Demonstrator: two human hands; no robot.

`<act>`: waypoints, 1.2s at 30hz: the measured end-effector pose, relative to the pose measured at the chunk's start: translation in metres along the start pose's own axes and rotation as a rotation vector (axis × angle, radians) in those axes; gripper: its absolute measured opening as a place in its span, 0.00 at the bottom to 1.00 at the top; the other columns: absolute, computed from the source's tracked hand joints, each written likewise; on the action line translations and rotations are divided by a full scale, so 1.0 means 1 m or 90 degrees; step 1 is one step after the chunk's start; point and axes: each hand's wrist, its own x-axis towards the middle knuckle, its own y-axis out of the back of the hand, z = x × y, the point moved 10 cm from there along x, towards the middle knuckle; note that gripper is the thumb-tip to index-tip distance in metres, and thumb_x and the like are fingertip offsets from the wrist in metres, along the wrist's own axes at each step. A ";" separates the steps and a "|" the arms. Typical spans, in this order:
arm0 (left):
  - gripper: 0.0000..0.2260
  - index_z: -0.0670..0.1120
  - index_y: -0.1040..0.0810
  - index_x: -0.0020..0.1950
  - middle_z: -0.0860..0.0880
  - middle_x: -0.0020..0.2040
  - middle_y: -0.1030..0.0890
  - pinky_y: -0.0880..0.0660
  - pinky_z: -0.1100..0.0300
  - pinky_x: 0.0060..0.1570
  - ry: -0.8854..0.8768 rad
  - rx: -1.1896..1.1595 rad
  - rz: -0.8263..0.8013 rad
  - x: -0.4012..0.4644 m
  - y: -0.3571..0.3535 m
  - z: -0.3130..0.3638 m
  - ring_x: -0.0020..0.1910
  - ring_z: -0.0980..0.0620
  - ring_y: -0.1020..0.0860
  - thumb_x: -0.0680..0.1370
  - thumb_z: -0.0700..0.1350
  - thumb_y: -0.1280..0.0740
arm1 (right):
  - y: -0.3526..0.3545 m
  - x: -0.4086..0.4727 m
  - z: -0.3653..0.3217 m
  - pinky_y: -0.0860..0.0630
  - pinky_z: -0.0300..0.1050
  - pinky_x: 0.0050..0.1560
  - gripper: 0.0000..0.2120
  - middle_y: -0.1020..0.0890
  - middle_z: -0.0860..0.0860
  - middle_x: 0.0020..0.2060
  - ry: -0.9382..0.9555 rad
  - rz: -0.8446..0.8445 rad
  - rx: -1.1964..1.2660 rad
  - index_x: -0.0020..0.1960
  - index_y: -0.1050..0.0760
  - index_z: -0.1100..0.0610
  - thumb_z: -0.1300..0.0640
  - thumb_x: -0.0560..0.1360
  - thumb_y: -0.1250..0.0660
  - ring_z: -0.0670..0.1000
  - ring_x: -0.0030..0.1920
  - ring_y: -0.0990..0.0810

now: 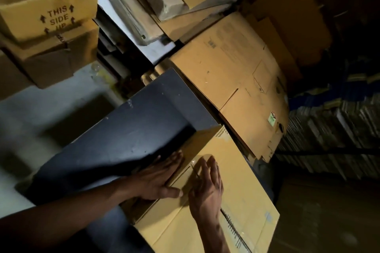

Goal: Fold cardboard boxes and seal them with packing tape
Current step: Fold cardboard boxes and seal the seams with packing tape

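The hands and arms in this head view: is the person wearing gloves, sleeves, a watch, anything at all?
Nothing that shows. Both the left hand and the right hand are bare, with no gloves, rings or watch visible. Both forearms are bare too, with no sleeve reaching into the picture. The dim light hides finer detail.

You have one clear piece of readable text in view: an open cardboard box (pixel 49 16) at the upper left carries "THIS SIDE UP" in dark stencilled capitals on its side, with small upward arrows around the words; the bottom line is partly cut off by shadow. On the flattened cardboard stack (pixel 232 80) to the right, you can see faint printed lines and a small dark printed block, too blurred to read. A small green and white sticker (pixel 271 118) sits lower on that stack; its wording cannot be made out.
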 end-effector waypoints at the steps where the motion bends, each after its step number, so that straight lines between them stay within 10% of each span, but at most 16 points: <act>1: 0.46 0.59 0.75 0.78 0.60 0.76 0.77 0.69 0.60 0.73 -0.017 0.006 -0.006 -0.001 0.004 0.008 0.76 0.61 0.75 0.80 0.69 0.40 | -0.002 0.001 0.002 0.39 0.59 0.77 0.35 0.42 0.52 0.82 -0.001 -0.009 0.000 0.81 0.38 0.48 0.47 0.74 0.39 0.53 0.82 0.47; 9: 0.47 0.65 0.68 0.80 0.62 0.82 0.63 0.47 0.49 0.80 0.029 -0.116 -0.060 0.008 0.004 0.018 0.82 0.53 0.55 0.77 0.69 0.35 | -0.001 0.004 0.005 0.35 0.67 0.75 0.32 0.43 0.53 0.82 0.007 -0.059 0.047 0.81 0.39 0.48 0.48 0.77 0.45 0.55 0.83 0.47; 18: 0.31 0.48 0.51 0.85 0.47 0.84 0.46 0.48 0.42 0.81 -0.072 0.362 0.221 0.093 0.104 0.122 0.83 0.47 0.46 0.85 0.50 0.39 | 0.054 0.003 0.068 0.36 0.60 0.78 0.27 0.34 0.50 0.79 -0.068 -0.036 0.066 0.77 0.30 0.47 0.56 0.79 0.33 0.52 0.81 0.41; 25: 0.33 0.51 0.48 0.85 0.42 0.84 0.56 0.58 0.40 0.79 -0.108 0.441 0.146 0.053 -0.039 0.189 0.83 0.42 0.61 0.84 0.64 0.46 | 0.111 -0.061 0.252 0.32 0.60 0.75 0.25 0.28 0.54 0.75 -0.286 0.027 0.064 0.76 0.29 0.49 0.47 0.80 0.32 0.58 0.76 0.32; 29: 0.39 0.52 0.32 0.79 0.37 0.82 0.44 0.40 0.30 0.74 -0.025 0.368 0.157 0.018 -0.157 0.198 0.82 0.35 0.49 0.79 0.74 0.54 | 0.097 -0.085 0.364 0.30 0.63 0.71 0.41 0.30 0.59 0.75 -0.356 0.010 0.086 0.78 0.35 0.53 0.30 0.74 0.39 0.64 0.74 0.31; 36: 0.56 0.53 0.59 0.85 0.35 0.81 0.67 0.62 0.27 0.74 0.048 0.530 0.095 0.022 -0.266 0.228 0.80 0.34 0.69 0.67 0.85 0.52 | 0.091 -0.094 0.399 0.27 0.52 0.61 0.43 0.26 0.58 0.67 -0.301 0.026 0.228 0.79 0.37 0.48 0.31 0.72 0.28 0.60 0.65 0.25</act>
